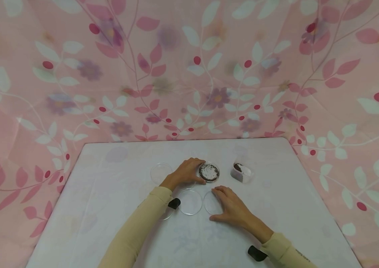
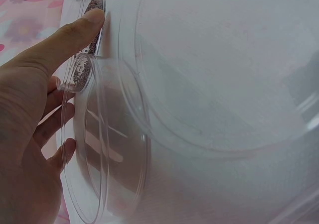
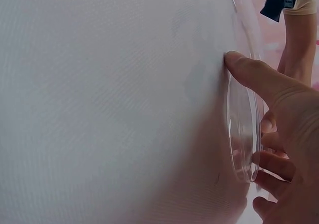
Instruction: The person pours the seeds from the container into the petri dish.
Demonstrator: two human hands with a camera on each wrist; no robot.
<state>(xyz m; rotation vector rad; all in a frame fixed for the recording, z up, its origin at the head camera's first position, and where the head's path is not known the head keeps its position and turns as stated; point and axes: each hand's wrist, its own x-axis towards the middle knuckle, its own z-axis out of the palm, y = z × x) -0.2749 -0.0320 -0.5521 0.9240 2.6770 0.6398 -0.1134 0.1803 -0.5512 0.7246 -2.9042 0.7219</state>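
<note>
On the white table, my left hand (image 1: 187, 172) spans a round clear petri dish (image 1: 209, 172) filled with dark brown grains and scattered white bits. Its thumb lies at the near rim and its fingertips at the far rim. From the left wrist, the thumb (image 2: 82, 32) shows against the dish's edge, with an empty clear dish (image 2: 142, 159) under the palm. Nearer the front, my right hand (image 1: 232, 207) holds an empty clear dish (image 1: 209, 203) by its rim between thumb and fingers. The right wrist view has this dish (image 3: 242, 129) edge-on, low over the white surface.
Beside the right hand's dish sits another empty clear dish (image 1: 190, 201). One more clear dish (image 1: 161, 174) is behind the left forearm, and another (image 1: 167, 214) is partly hidden by the sleeve. A clear tub (image 1: 242, 172) with dark material stands at the back right. Floral cloth (image 1: 189, 74) hangs behind.
</note>
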